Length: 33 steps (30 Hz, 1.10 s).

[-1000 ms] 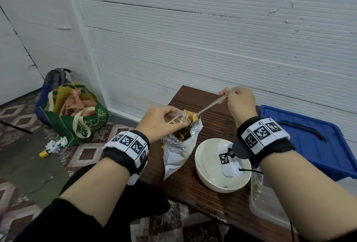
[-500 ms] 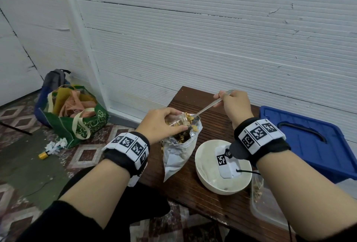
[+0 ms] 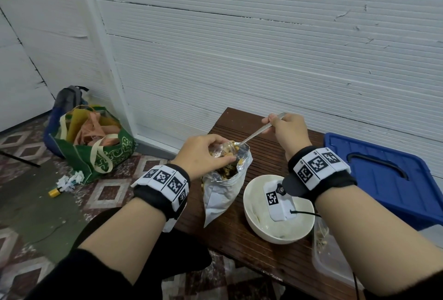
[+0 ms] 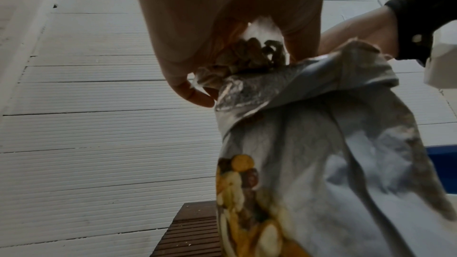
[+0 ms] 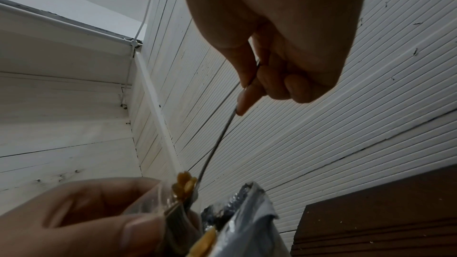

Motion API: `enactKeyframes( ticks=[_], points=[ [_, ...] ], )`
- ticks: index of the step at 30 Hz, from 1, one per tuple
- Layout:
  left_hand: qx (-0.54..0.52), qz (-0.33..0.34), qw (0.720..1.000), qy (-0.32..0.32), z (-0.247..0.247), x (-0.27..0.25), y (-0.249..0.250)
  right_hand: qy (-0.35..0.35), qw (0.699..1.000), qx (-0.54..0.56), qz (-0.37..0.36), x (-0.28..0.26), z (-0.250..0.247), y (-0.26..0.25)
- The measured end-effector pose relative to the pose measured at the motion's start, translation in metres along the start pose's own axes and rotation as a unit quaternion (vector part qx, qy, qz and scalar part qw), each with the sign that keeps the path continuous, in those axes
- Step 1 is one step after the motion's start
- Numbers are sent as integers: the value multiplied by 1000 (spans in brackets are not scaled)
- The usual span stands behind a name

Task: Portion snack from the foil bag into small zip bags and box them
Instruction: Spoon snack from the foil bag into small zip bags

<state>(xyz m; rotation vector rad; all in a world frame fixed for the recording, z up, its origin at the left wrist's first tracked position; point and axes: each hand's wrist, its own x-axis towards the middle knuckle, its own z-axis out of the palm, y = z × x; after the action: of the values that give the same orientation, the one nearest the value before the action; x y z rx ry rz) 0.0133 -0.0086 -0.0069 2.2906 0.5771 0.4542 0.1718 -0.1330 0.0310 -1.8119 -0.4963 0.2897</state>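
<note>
My left hand (image 3: 219,151) pinches a small clear zip bag (image 3: 221,147) open at the mouth of the silver foil bag (image 3: 223,194), which stands tilted on the wooden table (image 3: 261,146). The left wrist view shows the zip bag (image 4: 249,48) holding some snack between my fingers (image 4: 188,95), with the foil bag (image 4: 321,144) below it. My right hand (image 3: 273,124) grips a metal spoon (image 3: 256,133) by its handle. Its bowl, with yellow snack pieces (image 5: 184,183) on it, lies at the zip bag's mouth (image 5: 170,200).
A white bowl (image 3: 251,218) stands on the table under my right wrist. Behind it lies a blue box lid (image 3: 383,175), and a clear plastic container (image 3: 333,261) sits at the table's front right. On the floor at left stands a green tote bag (image 3: 96,146).
The loaded spoon has dipped a little, down to the zip bag's mouth. My right hand has shifted slightly left. My left hand keeps its hold.
</note>
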Motion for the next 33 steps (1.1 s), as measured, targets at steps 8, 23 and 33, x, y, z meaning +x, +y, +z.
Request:
enactKeyframes(
  ticks=[8, 23, 33],
  points=[
    [-18, 8, 1000, 6, 7, 2, 2, -11, 1000, 0, -9, -1, 5, 0],
    [-81, -27, 993, 85, 9, -2, -1, -23, 981, 12, -191, -7, -11, -23],
    [-123, -33, 985, 117, 7, -7, 0, 71, 977, 22, -202, -1, -26, -22]
  ],
)
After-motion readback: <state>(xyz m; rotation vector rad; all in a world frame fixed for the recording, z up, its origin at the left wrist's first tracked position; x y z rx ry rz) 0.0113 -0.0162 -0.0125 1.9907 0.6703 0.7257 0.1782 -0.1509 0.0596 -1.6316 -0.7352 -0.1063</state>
